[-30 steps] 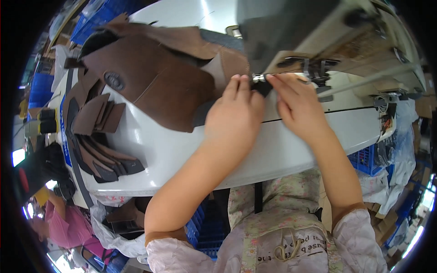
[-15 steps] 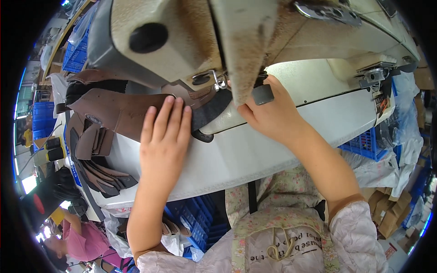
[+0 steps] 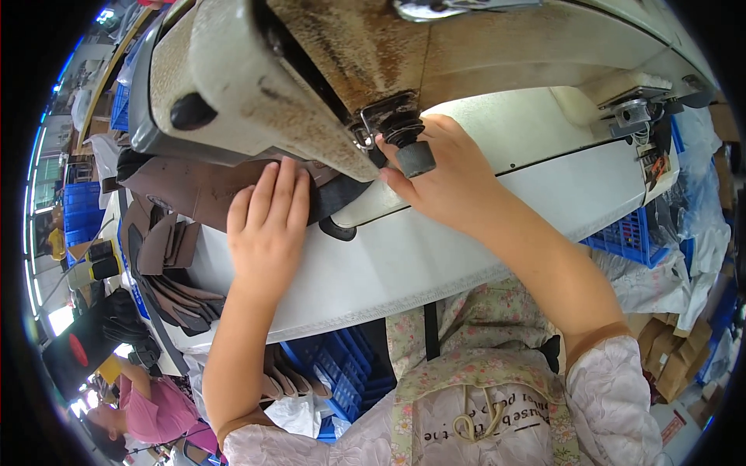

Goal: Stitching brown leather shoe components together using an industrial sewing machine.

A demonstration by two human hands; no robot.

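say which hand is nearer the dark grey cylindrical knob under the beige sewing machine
Right: the right hand is just beside the dark grey cylindrical knob, partly behind it; the left hand is farther off, to its left, on the brown leather piece.

Blue crates and brown cardboard

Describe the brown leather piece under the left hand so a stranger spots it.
Find the big cream sewing machine. Below its left end, the left hand lies on the brown leather piece. It is far broader than the stacked brown pieces nearby.
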